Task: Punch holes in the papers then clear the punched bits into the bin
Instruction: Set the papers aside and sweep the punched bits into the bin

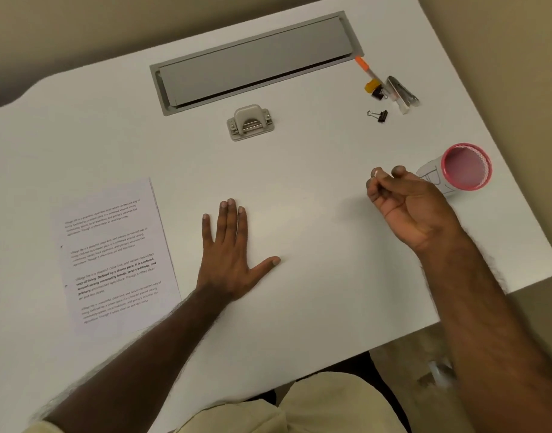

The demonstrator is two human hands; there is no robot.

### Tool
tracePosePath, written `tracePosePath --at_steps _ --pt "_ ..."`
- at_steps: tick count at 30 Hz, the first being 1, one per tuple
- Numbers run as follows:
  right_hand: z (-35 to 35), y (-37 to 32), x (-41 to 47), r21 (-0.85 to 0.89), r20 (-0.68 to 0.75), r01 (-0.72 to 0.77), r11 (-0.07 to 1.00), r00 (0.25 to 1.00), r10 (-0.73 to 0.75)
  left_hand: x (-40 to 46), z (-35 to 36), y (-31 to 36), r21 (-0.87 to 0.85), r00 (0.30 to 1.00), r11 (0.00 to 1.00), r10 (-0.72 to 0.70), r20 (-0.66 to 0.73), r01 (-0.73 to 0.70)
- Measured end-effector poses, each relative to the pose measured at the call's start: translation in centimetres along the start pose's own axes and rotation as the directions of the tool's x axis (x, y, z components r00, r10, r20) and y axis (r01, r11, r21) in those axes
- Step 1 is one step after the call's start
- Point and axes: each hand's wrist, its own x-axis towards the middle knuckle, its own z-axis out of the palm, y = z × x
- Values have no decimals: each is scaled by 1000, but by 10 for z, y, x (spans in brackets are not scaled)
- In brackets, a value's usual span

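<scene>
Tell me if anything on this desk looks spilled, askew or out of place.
Nothing looks spilled or damaged. The papers lie at a slant at the desk's left, with punched holes along their left edge. The hole punch sits upright near the cable tray. The right hand pinches a small white bit beside the pink-rimmed bin.

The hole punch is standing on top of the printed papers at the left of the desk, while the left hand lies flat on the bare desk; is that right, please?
Not quite: in the head view the hole punch stands on the bare desk near the grey cable tray, apart from the printed papers. The left hand does lie flat.
</scene>
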Motion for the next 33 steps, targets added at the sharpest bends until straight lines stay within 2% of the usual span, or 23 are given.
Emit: tracePosePath --at_steps 8,12,15,17,19,26,33 --pt "-33 -70 -2 -185 -59 160 970 983 -174 0 1 0 13 1000 1000 -2 -6 3" --pt "-43 -93 0 -342 -108 249 906 947 -301 0 1 1 28 1000 999 -15 1 14" --pt "-53 -106 2 -599 -177 284 749 865 -470 -1 3 1 20 1000 1000 -19 -4 19" --pt "-62 -112 5 -754 -166 271 598 802 -574 -1 4 0 21 1000 1000 -20 -3 21" --pt "-70 -115 8 -837 -127 251 486 775 -619 -1 5 -1 22 1000 999 -23 -3 23" --pt "-89 -116 16 -957 28 214 195 739 -673 -1 4 -1 35 1000 999 -17 -1 17" --pt "-90 -114 19 -975 117 213 56 716 -688 -1 6 -2 31 1000 999 -13 -7 13"
